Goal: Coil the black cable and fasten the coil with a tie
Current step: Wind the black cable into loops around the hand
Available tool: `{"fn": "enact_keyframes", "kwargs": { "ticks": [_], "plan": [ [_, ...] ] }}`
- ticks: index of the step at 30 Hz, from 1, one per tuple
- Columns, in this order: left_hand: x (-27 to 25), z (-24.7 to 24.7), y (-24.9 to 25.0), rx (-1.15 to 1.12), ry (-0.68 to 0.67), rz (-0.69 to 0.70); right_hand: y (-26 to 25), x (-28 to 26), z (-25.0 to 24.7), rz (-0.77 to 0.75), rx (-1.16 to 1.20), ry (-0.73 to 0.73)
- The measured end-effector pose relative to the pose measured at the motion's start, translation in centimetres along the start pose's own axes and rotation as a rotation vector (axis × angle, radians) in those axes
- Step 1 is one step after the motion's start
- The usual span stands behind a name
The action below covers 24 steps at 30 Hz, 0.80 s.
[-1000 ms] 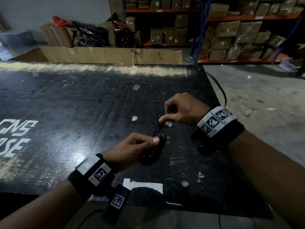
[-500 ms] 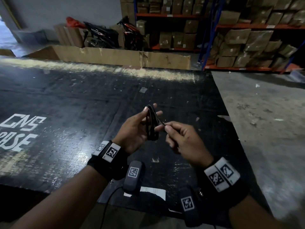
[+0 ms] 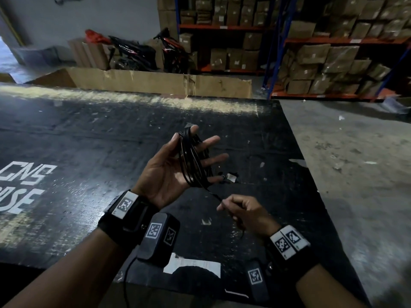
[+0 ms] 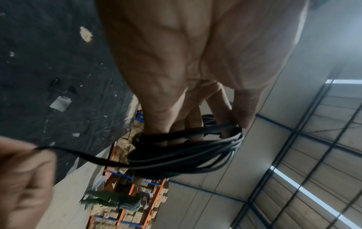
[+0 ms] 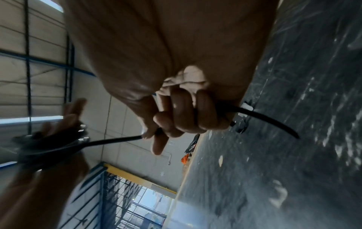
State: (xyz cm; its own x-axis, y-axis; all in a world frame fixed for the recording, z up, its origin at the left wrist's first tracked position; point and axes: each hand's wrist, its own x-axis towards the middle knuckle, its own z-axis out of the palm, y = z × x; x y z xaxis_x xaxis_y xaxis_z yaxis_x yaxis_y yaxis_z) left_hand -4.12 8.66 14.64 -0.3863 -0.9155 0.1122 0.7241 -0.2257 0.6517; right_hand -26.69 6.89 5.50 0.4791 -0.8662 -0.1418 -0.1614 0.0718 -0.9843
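The black cable (image 3: 193, 161) is wound in several loops around the spread, straight fingers of my left hand (image 3: 163, 174), which is held palm up above the black table (image 3: 89, 152). In the left wrist view the coil (image 4: 186, 156) circles the fingers (image 4: 156, 111). A loose strand runs down from the coil to my right hand (image 3: 242, 212), nearer my body. That hand grips the strand in a fist (image 5: 184, 117), and a short tail (image 5: 274, 122) sticks out behind it. A small white and black piece (image 3: 231, 177) lies on the table just past the coil; I cannot tell what it is.
The table's right edge (image 3: 311, 174) drops to a grey concrete floor (image 3: 360, 178). A long cardboard box (image 3: 155, 83) stands behind the table. Beyond it are parked motorbikes (image 3: 133, 52) and shelving with cartons (image 3: 333, 63). White tape (image 3: 193, 264) marks the near edge.
My left hand has turned palm up and spread its fingers inside the coil. My right hand has drawn back toward my body, pulling the loose strand taut.
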Motion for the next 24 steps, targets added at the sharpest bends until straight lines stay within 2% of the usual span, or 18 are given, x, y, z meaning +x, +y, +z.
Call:
{"fn": "enact_keyframes", "kwargs": {
  "ticks": [3, 7, 9, 12, 15, 19, 21, 24],
  "plan": [
    [-0.8, 0.3, -0.4, 0.021, -0.047, -0.089, -0.7, 1.5, -1.5, -0.042, -0.158, 0.026],
    [-1.9, 0.1, -1.4, 0.101, -0.047, -0.209, -3.2, 3.9, -3.7, -0.156, -0.629, 0.084],
    [-2.4, -0.3, -2.2, 0.186, -0.012, -0.262, -5.5, 4.6, -4.4, -0.187, -0.781, 0.074],
    [-2.9, -0.7, -3.2, 0.398, 0.114, -0.294, -9.5, 5.3, -4.7, -0.231, -0.954, 0.032],
    [-2.6, -0.3, -3.9, 0.528, 0.198, -0.276, -11.9, 5.5, -3.4, -0.238, -1.019, -0.049],
    [-1.9, 0.0, -4.6, 0.587, 0.284, -0.18, -12.6, 4.8, -1.6, -0.251, -1.011, -0.064],
    [-1.6, -0.3, -4.8, 0.58, 0.335, -0.125, -12.3, 4.1, -1.1, -0.271, -0.953, -0.011],
    [-1.2, -0.8, -4.8, 0.525, 0.401, -0.081, -11.2, 2.9, -0.2, -0.343, -0.838, 0.15]
  ]
}}
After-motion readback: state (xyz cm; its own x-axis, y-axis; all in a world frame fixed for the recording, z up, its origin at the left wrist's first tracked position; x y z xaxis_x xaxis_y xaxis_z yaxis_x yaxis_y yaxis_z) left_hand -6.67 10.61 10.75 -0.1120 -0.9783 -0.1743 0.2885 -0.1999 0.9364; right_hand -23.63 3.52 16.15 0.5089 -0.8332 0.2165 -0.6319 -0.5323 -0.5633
